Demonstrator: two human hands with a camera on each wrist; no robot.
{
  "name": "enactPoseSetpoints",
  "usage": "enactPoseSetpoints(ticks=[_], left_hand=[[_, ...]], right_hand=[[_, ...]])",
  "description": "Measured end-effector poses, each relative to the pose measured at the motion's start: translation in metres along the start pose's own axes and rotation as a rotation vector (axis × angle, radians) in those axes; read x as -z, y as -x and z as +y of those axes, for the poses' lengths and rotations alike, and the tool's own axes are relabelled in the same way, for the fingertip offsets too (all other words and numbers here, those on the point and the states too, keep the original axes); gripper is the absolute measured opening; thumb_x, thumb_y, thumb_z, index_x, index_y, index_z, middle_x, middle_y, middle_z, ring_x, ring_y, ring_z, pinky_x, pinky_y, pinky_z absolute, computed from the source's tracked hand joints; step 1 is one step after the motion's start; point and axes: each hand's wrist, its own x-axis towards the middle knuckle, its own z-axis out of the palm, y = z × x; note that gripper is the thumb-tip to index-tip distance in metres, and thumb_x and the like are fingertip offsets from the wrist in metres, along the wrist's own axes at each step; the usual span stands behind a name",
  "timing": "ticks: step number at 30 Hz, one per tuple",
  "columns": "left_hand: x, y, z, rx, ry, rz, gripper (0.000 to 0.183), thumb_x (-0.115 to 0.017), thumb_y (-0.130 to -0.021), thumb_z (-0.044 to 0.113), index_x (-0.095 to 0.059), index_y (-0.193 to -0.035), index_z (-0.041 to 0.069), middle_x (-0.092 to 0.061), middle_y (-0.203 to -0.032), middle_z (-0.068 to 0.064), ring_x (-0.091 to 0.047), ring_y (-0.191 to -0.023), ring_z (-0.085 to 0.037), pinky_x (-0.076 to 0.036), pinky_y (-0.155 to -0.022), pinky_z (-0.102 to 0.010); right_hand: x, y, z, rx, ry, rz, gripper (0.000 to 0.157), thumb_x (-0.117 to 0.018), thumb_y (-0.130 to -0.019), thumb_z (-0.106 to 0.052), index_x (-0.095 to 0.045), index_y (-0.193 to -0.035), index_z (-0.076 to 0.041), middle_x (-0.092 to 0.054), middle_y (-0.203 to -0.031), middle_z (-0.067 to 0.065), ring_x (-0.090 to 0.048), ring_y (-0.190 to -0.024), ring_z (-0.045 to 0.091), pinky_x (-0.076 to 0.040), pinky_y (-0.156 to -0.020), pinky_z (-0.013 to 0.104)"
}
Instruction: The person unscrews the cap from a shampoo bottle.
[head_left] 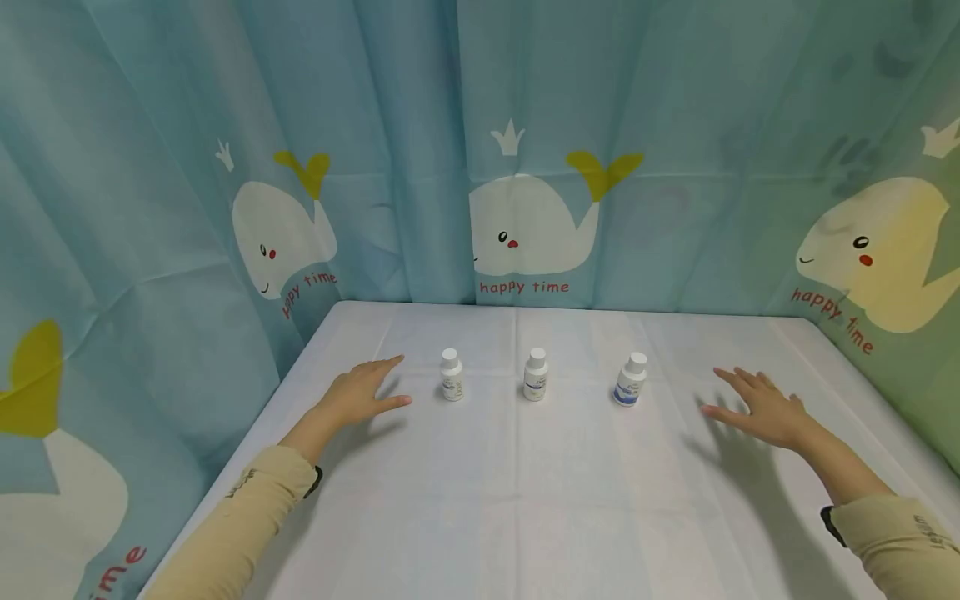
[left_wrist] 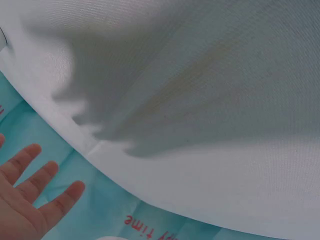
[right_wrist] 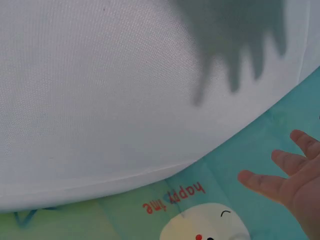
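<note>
L. hand [head_left: 356, 394] (mid-left, head view), R. hand [head_left: 767, 412] (mid-right): fingers extended, nothing held. Left bottle [head_left: 452, 377], middle bottle [head_left: 536, 377], right bottle [head_left: 630, 381] stand approx. ctr. on tabletop [head_left: 555, 508]; small label print [head_left: 535, 385] illegible. Wrist views: hands partly cut off.

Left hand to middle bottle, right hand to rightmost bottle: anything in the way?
Left hand: yes, the leftmost bottle stands between it and the middle bottle. Right hand: nothing visible between it and the rightmost bottle, only white tabletop.
</note>
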Motion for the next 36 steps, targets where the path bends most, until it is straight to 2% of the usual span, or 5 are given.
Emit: enactPoseSetpoints(ticks=[9,13,22,27,36], left_hand=[[0.003,-0.003,0.002,-0.01,0.009,-0.002,0.073,-0.058,-0.088,0.053,-0.042,-0.141,0.006,-0.054,-0.132,-0.023,-0.052,-0.12,-0.041,-0.045,-0.093,-0.057],[0.003,-0.003,0.003,-0.016,0.009,-0.006,0.068,-0.058,-0.088,0.051,-0.049,-0.135,0.003,-0.059,-0.126,-0.022,-0.056,-0.114,-0.039,-0.048,-0.091,-0.053],[0.004,-0.008,0.004,-0.003,0.008,0.001,0.051,-0.063,-0.088,0.044,-0.062,-0.12,0.004,-0.067,-0.111,-0.018,-0.064,-0.1,-0.033,-0.052,-0.084,-0.048],[0.007,-0.011,0.005,-0.01,0.01,0.024,0.043,-0.063,-0.089,0.038,-0.064,-0.115,0.004,-0.069,-0.103,-0.017,-0.065,-0.09,-0.031,-0.052,-0.079,-0.047],[0.006,-0.011,0.003,-0.009,0.01,0.038,0.034,-0.061,-0.091,0.031,-0.067,-0.109,0.003,-0.07,-0.095,-0.015,-0.065,-0.082,-0.028,-0.053,-0.073,-0.043]], right_hand=[[-0.002,0.001,-0.002,0.016,0.006,-0.006,0.076,-0.053,-0.091,-0.051,-0.034,-0.137,0.007,-0.027,-0.139,0.042,-0.025,-0.124,0.062,-0.025,-0.085,0.081],[-0.001,0.001,-0.002,0.026,0.005,-0.009,0.074,-0.054,-0.091,-0.049,-0.037,-0.136,0.008,-0.029,-0.137,0.042,-0.029,-0.122,0.061,-0.032,-0.086,0.076],[0.0,0.0,-0.004,0.044,0.027,-0.003,0.066,-0.058,-0.09,-0.045,-0.047,-0.13,0.006,-0.052,-0.122,0.038,-0.053,-0.105,0.053,-0.048,-0.076,0.059],[-0.001,0.0,-0.002,0.058,0.041,0.016,0.056,-0.059,-0.091,-0.038,-0.051,-0.124,0.007,-0.058,-0.113,0.036,-0.059,-0.096,0.049,-0.049,-0.071,0.056],[-0.003,-0.004,-0.003,0.111,0.04,0.064,0.041,-0.063,-0.089,-0.026,-0.059,-0.113,0.008,-0.065,-0.097,0.028,-0.063,-0.085,0.041,-0.051,-0.068,0.053]])
